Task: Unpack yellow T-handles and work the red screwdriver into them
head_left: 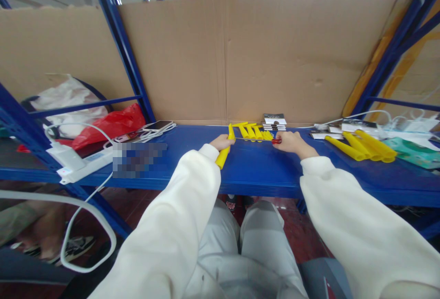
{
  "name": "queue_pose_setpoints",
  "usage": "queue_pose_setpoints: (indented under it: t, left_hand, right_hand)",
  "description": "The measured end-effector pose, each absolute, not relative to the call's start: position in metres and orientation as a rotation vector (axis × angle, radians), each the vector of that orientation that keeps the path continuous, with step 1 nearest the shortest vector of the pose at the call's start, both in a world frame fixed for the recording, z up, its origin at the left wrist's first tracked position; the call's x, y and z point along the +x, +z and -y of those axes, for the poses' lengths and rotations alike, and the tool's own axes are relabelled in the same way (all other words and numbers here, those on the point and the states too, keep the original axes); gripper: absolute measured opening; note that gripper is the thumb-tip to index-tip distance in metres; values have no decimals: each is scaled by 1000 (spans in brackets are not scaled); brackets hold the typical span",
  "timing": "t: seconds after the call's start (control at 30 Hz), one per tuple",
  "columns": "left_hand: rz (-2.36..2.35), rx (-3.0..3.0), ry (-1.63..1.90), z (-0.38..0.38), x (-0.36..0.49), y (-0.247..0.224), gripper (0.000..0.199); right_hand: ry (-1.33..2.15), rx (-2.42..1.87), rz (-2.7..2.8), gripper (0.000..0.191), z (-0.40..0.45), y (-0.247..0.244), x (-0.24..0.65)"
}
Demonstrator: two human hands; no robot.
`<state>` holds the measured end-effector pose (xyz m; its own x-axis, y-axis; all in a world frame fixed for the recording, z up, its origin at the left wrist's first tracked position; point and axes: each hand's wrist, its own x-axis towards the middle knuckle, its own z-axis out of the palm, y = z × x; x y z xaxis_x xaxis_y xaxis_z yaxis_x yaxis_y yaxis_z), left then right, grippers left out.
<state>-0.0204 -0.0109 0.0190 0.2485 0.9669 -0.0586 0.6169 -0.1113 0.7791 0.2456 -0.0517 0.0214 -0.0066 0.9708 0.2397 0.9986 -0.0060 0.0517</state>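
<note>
My left hand is closed around a yellow plastic piece with a hollow-looking lower end, held tilted above the blue shelf. My right hand grips a screwdriver by its red handle. The thin metal shaft runs level to the left, and its tip meets the yellow piece near my left fingers. Whether the tip is inside the piece, I cannot tell. Just behind the shaft lie several similar yellow pieces in a row.
A stack of black-and-white cards or packets stands at the cardboard back wall. Several yellow cones and a green packet lie right. A power strip, phone and red bag are left. Another person's legs show lower left.
</note>
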Motion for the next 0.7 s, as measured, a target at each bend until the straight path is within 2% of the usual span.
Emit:
queue_pose_setpoints:
  t: [0.23, 0.43, 0.7]
  left_hand:
    - [-1447, 1814, 632, 9, -21, 17, 10]
    - [-1452, 1815, 637, 12, -20, 19, 12]
    - [-1453, 1819, 635, 13, -20, 20, 12]
  right_hand:
    - [-311, -2070, 2140, 17, 48, 20, 249]
    - [-315, -2047, 2120, 21, 45, 15, 252]
    - [-273, -2066, 2132, 16, 50, 21, 247]
